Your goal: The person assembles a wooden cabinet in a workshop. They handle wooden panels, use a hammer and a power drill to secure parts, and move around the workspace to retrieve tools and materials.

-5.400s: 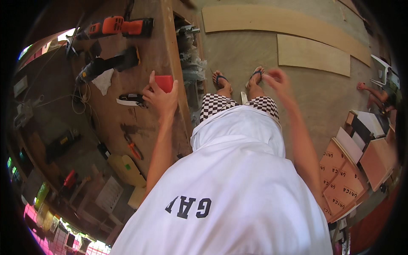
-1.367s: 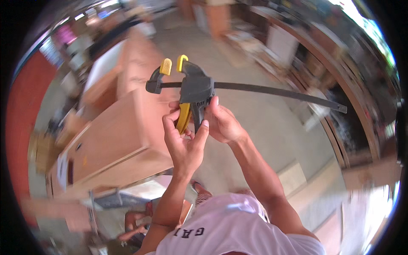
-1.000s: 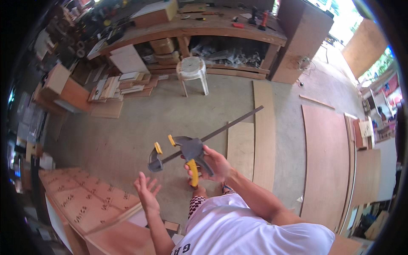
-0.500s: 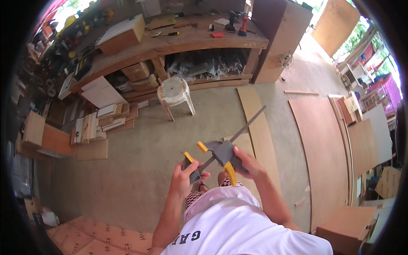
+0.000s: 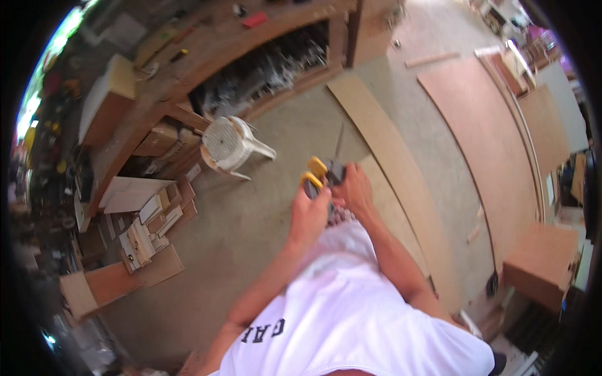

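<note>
In front of my body I hold a bar clamp (image 5: 336, 172) with a dark grey frame and yellow pads. My left hand (image 5: 307, 219) is closed around its fixed jaw end. My right hand (image 5: 357, 190) grips the sliding jaw and trigger part, which its fingers partly hide. The two yellow pads sit close together between my hands. From the clamp's head, the thin metal bar points away from me toward the floor boards.
A white plastic stool (image 5: 226, 145) stands ahead to the left, by a wooden workbench (image 5: 150, 103). Stacked wood offcuts (image 5: 147, 235) lie at left. Long plywood sheets (image 5: 464, 144) rest on the floor at right, with a wooden box (image 5: 540, 257) nearby.
The view has turned to the right and shifted. My hands have come closer together, bringing the clamp's yellow pads nearer each other. The bar now points more directly away.
</note>
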Action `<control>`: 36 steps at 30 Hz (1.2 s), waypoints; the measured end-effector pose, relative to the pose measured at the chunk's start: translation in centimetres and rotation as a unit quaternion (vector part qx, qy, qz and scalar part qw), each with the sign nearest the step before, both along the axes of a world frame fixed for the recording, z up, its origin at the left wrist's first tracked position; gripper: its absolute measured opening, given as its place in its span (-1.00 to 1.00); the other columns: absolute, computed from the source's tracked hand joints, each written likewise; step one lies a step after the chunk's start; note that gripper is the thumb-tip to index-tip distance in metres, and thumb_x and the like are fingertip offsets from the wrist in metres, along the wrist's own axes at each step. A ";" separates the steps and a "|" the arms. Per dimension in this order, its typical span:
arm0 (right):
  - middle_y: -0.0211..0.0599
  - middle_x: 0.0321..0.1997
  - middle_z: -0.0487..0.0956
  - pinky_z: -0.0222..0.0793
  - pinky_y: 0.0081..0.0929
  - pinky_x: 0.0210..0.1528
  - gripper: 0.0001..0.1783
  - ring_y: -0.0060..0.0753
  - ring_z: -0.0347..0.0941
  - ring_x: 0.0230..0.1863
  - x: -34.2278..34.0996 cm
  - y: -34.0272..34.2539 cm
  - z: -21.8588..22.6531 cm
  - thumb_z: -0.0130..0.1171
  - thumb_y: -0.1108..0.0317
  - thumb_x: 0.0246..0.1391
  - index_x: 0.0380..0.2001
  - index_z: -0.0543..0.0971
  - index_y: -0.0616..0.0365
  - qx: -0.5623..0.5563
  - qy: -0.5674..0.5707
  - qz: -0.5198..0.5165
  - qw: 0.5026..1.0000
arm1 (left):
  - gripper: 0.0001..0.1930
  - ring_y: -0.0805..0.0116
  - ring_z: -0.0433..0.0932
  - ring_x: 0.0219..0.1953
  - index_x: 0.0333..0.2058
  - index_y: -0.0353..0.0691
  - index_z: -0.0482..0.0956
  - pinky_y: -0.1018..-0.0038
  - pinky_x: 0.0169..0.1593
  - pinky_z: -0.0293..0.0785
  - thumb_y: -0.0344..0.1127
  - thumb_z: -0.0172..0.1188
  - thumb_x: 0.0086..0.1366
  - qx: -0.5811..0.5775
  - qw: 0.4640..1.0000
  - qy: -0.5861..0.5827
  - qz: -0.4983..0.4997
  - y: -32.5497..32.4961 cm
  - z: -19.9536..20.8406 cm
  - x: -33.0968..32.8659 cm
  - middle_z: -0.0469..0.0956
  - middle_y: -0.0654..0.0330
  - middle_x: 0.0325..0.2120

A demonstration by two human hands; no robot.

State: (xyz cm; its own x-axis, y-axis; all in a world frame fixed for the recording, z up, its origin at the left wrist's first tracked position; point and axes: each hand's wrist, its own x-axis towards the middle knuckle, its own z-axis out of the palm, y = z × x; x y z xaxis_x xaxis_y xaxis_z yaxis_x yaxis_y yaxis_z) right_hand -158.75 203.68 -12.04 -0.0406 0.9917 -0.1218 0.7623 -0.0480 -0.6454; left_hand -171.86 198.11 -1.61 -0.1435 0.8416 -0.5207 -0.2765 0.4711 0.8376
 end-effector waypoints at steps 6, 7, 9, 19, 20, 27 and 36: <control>0.22 -0.03 0.59 0.59 0.04 -0.02 -0.47 0.32 0.61 -0.02 -1.0 12.0 -1.1 0.43 0.20 -0.09 -0.14 0.55 0.37 -0.102 -0.036 -0.070 0.992 | -0.73 0.21 0.77 -0.21 0.07 -0.43 0.43 0.36 -0.17 0.69 -0.36 0.09 0.53 -0.061 0.996 0.007 -0.062 11.3 4.6 -2.8 0.59 0.00 -0.09; 0.22 -0.02 0.59 0.59 0.05 -0.01 -0.46 0.33 0.60 -0.01 -1.0 13.7 -0.8 0.44 0.19 -0.08 -0.13 0.55 0.38 -0.104 -0.037 -0.063 0.992 | -0.72 0.20 0.77 -0.20 0.07 -0.45 0.43 0.36 -0.16 0.70 -0.36 0.08 0.53 -0.071 0.995 0.007 -0.073 12.7 5.2 -3.1 0.58 -0.02 -0.06; 0.24 0.00 0.59 0.59 0.06 0.02 -0.44 0.35 0.60 0.01 -0.8 16.7 -0.1 0.44 0.17 -0.05 -0.11 0.55 0.39 -0.105 -0.040 -0.049 0.993 | -0.71 0.20 0.76 -0.19 0.08 -0.45 0.43 0.36 -0.15 0.70 -0.35 0.07 0.53 -0.067 0.995 -0.002 -0.076 14.8 4.8 -4.4 0.58 -0.02 -0.05; 0.39 -0.08 0.61 0.56 0.03 0.04 -0.44 0.36 0.61 -0.03 -8.4 29.6 -6.3 0.44 0.14 -0.04 -0.15 0.59 0.46 -0.164 -0.012 -0.011 0.986 | -0.70 0.10 0.76 -0.17 0.08 -0.41 0.38 0.31 -0.03 0.72 -0.42 0.09 0.44 -0.078 0.992 -0.085 -0.046 30.9 5.1 -14.8 0.52 0.00 0.02; 0.39 -0.09 0.61 0.57 0.03 0.04 -0.42 0.35 0.62 -0.03 -9.7 30.8 -7.8 0.42 0.12 -0.04 -0.13 0.59 0.45 -0.171 -0.012 0.004 0.985 | -0.68 0.04 0.76 -0.15 0.06 -0.43 0.39 0.33 -0.02 0.72 -0.38 0.12 0.42 -0.086 0.992 -0.090 -0.017 33.0 5.3 -15.7 0.52 -0.03 0.01; 0.37 -0.13 0.69 0.59 0.07 0.06 -0.45 0.38 0.66 -0.04 -19.5 41.8 -14.4 0.26 0.09 0.07 -0.08 0.64 0.41 -0.296 0.012 -0.033 0.954 | -0.66 0.12 0.78 -0.15 -0.07 -0.47 0.47 0.46 -0.07 0.67 -0.25 0.20 0.40 -0.080 0.995 -0.044 -0.043 48.0 -0.6 -24.5 0.58 0.02 -0.16; 0.39 -0.10 0.69 0.58 0.08 0.09 -0.48 0.39 0.65 0.00 -30.0 51.9 -18.4 0.26 0.03 0.15 -0.12 0.71 0.36 -0.328 0.009 -0.095 0.940 | -0.69 0.30 0.75 -0.34 -0.16 -0.46 0.57 0.47 -0.22 0.66 -0.25 0.23 0.36 -0.085 0.978 0.109 -0.154 62.0 -5.1 -30.3 0.66 0.07 -0.30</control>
State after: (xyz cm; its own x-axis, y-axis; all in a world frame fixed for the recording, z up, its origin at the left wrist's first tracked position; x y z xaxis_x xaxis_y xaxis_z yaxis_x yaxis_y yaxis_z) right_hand -188.77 255.57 -30.40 0.1211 0.6929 -0.7108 0.6889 -0.5742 -0.4424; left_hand -202.18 260.13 -6.67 -0.0207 0.7657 -0.6428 0.0768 0.6423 0.7626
